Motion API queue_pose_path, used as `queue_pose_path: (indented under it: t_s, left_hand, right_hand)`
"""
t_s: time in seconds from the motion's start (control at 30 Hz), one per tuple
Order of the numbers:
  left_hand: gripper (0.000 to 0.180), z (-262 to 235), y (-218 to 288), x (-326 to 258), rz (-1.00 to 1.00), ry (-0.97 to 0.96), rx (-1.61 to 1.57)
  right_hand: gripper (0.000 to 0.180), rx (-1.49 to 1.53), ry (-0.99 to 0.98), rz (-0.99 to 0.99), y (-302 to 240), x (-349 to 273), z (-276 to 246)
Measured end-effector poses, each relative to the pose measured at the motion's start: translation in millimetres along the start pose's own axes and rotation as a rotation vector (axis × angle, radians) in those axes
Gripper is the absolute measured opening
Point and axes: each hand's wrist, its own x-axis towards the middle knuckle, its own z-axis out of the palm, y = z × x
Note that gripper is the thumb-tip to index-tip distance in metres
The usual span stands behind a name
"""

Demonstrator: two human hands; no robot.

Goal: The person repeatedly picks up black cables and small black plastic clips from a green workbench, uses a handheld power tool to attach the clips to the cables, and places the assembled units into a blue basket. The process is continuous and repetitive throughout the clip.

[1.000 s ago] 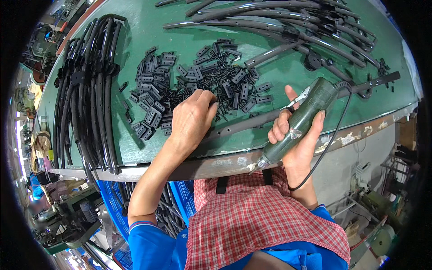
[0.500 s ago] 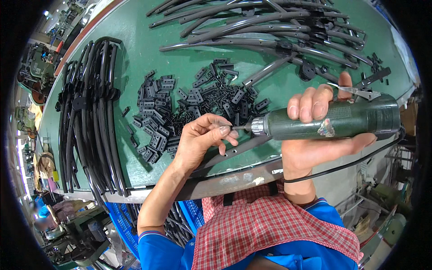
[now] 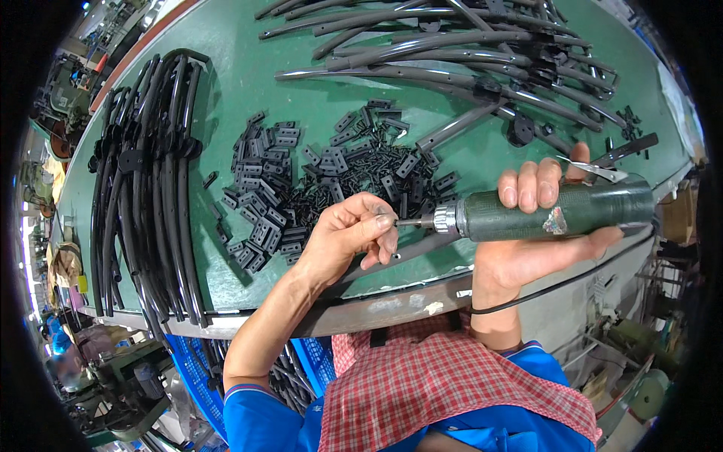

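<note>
Clamping the green power screwdriver (image 3: 557, 211) in my right hand (image 3: 538, 245), I'm steadying its bit (image 3: 410, 223) with pinched left hand (image 3: 350, 237) fingertips for aim.

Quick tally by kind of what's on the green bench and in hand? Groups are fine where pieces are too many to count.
Green power screwdriver, in the right hand: 1
Heap of small black clips, by the left hand: 1
Bundle of black curved rods at the left: 1
Spread of black rods at the far side: 1
Total: 4 (single pieces too many to count)

Green power screwdriver (image 3: 553, 211) horizontal, bit pointing left
</note>
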Motion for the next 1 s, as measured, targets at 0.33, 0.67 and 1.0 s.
queue_pose_path:
  t_s: [0.33, 0.67, 1.0]
  left_hand:
    - [0.017, 12, -7, 5, 0.670, 0.184, 1.255]
    - [0.024, 36, 10, 45, 0.625, -0.163, 1.840]
    - [0.024, 27, 31, -15, 0.738, 0.143, 1.666]
  right_hand:
    - [0.067, 0.093, 0.399, 0.186, -32, -3, -49]
    - [0.068, 0.032, 0.463, 0.323, -40, -17, -50]
    - [0.069, 0.024, 0.473, 0.331, -42, -17, -53]
